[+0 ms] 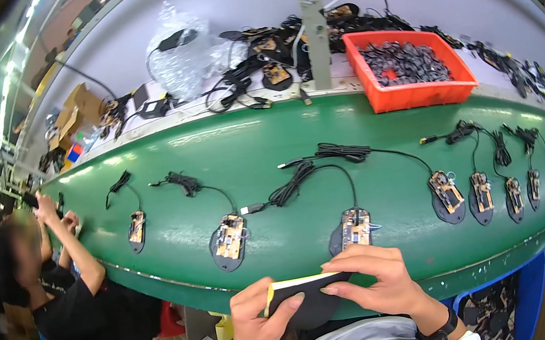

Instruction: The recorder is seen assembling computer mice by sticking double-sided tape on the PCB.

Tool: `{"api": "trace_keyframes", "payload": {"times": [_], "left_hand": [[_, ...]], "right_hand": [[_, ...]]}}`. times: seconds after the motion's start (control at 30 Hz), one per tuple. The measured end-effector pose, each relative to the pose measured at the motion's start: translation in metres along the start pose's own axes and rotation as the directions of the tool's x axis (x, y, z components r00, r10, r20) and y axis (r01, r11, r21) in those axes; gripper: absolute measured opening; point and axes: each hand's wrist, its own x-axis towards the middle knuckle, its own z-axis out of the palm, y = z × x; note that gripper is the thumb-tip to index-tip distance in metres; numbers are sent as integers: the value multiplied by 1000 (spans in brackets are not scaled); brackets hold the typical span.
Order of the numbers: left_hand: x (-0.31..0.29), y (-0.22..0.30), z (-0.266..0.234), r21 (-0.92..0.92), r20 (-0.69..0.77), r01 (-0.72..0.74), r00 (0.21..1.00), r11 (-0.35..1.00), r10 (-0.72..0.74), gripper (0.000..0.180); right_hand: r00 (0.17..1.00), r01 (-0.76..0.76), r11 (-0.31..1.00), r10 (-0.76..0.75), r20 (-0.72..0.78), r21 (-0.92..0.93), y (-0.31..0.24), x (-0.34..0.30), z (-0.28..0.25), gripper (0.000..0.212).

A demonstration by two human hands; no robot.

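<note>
Both my hands are closed on a black rounded flat piece (pixel 312 306) with a white and yellow strip along its upper edge; its exact kind is unclear. My left hand (pixel 257 316) pinches its left end, thumb on the near face. My right hand (pixel 378 281) grips the upper right corner between thumb and fingers. Just beyond them, on the green belt (pixel 280 227), lies an opened computer mouse (pixel 356 226), a black base with a tan circuit board and a coiled cable. Another opened mouse (pixel 229 241) rests to the left, and one more (pixel 447 196) to the right.
Several more opened mice with cables line the belt rightward. A red bin (pixel 418 99) of small dark parts stands on the back shelf, beside cables and a clear plastic bag (pixel 181 61). A co-worker (pixel 75 292) sits at left. A blue bin (pixel 540 293) is below right.
</note>
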Motion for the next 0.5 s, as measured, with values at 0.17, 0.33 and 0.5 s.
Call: {"api": "trace_keyframes", "payload": {"times": [0.17, 0.33, 0.5], "left_hand": [[-3, -4, 4, 26, -48, -49, 998, 998, 51, 14], [-14, 1, -8, 59, -62, -37, 997, 998, 40, 19], [-16, 2, -15, 95, 17, -12, 1000, 995, 10, 10]], "right_hand": [[997, 49, 997, -53, -53, -64, 6, -16, 7, 34], [998, 7, 998, -3, -62, 66, 9, -26, 21, 31], [993, 30, 998, -24, -113, 49, 17, -32, 29, 25]]}}
